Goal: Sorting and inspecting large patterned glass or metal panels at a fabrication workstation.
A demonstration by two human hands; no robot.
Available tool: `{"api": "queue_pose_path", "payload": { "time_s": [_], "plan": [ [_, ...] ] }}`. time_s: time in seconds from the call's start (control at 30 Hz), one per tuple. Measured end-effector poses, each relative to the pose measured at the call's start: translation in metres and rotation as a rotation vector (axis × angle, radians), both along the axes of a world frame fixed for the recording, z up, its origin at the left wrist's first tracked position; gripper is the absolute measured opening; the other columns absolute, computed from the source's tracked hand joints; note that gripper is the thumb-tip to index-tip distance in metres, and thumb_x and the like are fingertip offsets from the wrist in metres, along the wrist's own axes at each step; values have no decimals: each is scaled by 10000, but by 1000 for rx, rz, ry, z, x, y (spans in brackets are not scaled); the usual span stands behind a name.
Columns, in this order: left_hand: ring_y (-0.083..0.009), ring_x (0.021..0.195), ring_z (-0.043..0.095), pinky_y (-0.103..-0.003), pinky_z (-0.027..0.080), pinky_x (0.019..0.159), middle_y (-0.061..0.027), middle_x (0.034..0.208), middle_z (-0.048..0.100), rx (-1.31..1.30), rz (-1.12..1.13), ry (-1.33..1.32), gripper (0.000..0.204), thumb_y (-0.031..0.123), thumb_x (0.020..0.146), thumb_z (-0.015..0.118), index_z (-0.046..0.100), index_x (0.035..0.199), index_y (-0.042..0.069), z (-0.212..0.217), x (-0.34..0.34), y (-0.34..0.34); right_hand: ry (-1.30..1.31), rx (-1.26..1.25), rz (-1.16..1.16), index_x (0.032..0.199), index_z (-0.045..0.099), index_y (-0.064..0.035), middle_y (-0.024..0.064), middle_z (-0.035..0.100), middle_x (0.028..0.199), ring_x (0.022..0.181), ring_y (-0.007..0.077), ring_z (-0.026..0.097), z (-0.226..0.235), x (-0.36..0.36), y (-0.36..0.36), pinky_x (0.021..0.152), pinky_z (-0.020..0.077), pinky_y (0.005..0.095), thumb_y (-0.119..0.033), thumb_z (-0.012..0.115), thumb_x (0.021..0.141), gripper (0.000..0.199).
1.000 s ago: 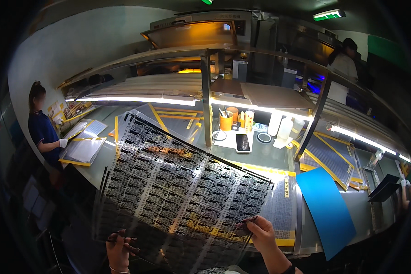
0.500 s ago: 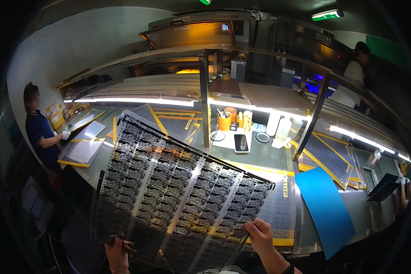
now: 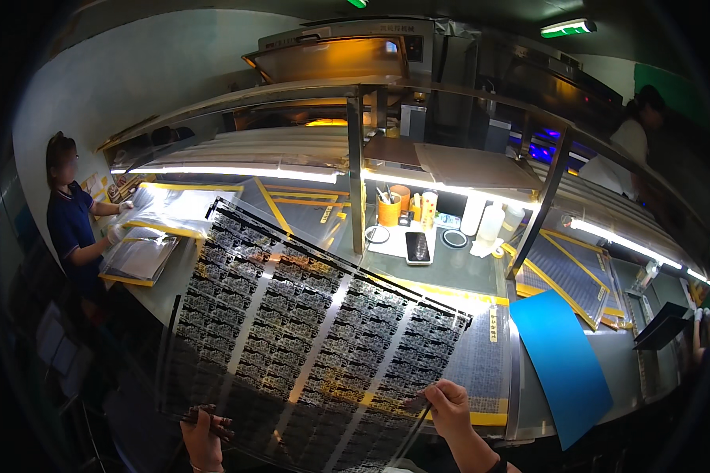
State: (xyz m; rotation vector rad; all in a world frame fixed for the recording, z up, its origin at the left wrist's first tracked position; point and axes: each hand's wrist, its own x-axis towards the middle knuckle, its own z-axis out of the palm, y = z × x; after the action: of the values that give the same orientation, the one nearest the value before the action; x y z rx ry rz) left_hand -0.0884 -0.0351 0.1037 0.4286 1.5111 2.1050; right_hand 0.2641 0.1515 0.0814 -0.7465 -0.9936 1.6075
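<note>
A large see-through film sheet [image 3: 288, 331] printed with rows of black circuit patterns fills the middle of the view. It is held tilted in front of me, its far edge over the workbench. My left hand [image 3: 204, 443] is closed on its lower left part, where dark shadow hides some of the fingertips. At the lower right edge my right hand [image 3: 451, 408] pinches the film between thumb and fingers. Light bands and orange reflections cross the film. Behind its right side lies a yellow-taped patterned sheet [image 3: 487, 378] on the bench.
A blue sheet [image 3: 560, 363] overhangs the bench's front edge at right. Phone [image 3: 419, 247], orange pen cup [image 3: 388, 211] and white bottles [image 3: 490, 222] stand beneath a lit shelf with metal posts [image 3: 355, 173]. At left a co-worker [image 3: 71, 213] handles a yellow-edged clear sheet [image 3: 178, 206].
My hands and the film have barely moved. The co-worker at left has raised a yellow-edged sheet and spread it toward the right. The person at far right has shifted rightward.
</note>
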Motion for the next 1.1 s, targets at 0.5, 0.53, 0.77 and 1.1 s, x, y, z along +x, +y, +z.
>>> {"api": "queue_pose_path", "payload": {
  "time_s": [0.5, 0.53, 0.77, 1.1],
  "plan": [
    [-210, 585, 633, -302, 501, 429, -87, 674, 606, -58, -138, -147, 268, 180, 869, 588, 539, 1029, -30, -15, 12, 26, 111, -150, 45, 876, 610, -20, -4, 561, 742, 660, 60, 483, -22, 6, -8, 569, 381, 215, -226, 603, 873, 205],
    [-203, 611, 637, -296, 512, 468, -79, 689, 610, -38, -186, -226, 267, 179, 870, 585, 539, 1034, -26, -23, 22, 39, 212, -279, 150, 958, 608, -9, 27, 603, 810, 731, 82, 544, -28, 12, -14, 617, 436, 227, -247, 598, 875, 252],
    [-232, 725, 660, -288, 517, 599, -122, 833, 656, -573, -1208, 379, 243, 217, 862, 565, 603, 934, -12, -54, 93, 128, -895, 90, -263, 1018, 630, 8, 52, 635, 859, 757, 122, 585, -39, 123, -9, 690, 469, 256, -14, 564, 824, 206],
    [-264, 763, 583, -354, 485, 679, -117, 792, 570, -202, -1008, 1382, 401, 451, 782, 616, 595, 835, 54, -62, 305, 204, -411, 15, -990, 1087, 561, 0, 69, 606, 941, 847, 167, 589, 13, 333, -139, 677, 478, 267, -39, 578, 827, 264]
  ]
}}
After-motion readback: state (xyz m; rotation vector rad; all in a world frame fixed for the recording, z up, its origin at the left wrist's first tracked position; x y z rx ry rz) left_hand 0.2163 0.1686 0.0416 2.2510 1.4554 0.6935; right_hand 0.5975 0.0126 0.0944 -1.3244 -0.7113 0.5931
